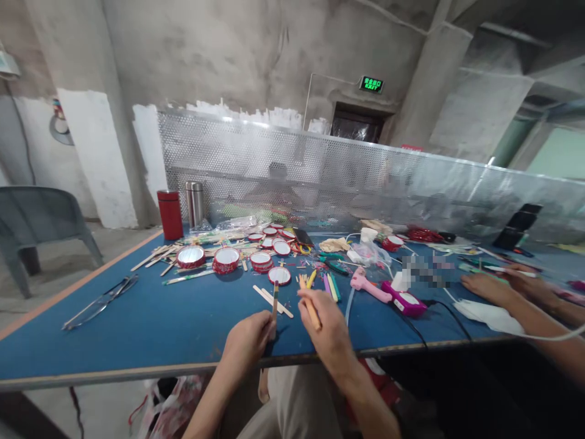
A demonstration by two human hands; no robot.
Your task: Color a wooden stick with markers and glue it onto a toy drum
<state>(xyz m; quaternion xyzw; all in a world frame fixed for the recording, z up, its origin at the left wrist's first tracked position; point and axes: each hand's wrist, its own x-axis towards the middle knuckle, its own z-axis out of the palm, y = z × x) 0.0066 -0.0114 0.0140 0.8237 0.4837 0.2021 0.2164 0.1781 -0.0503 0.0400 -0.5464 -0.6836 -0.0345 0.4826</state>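
Observation:
My left hand [250, 336] is closed around the lower end of a wooden craft stick [275, 297], which stands upright with a dark tip and a yellowish band below it. Beside it, my right hand [326, 323] grips a thick orange crayon-like stick [311, 310], tilted away from me. The two held things are apart. Just beyond my hands lie loose plain craft sticks [267, 297] and a small red-rimmed drum [279, 276] with a pale top. Yellow, purple and green crayon-like sticks [329, 286] lie past my right hand.
Several red drums [226, 260] stand among scattered craft sticks at the back. Glasses [100, 303] lie at left, near a red bottle [169, 214] and a steel flask [194, 204]. A pink glue-gun-like tool [369, 285] and cables are at right, beside another person's hands [487, 288].

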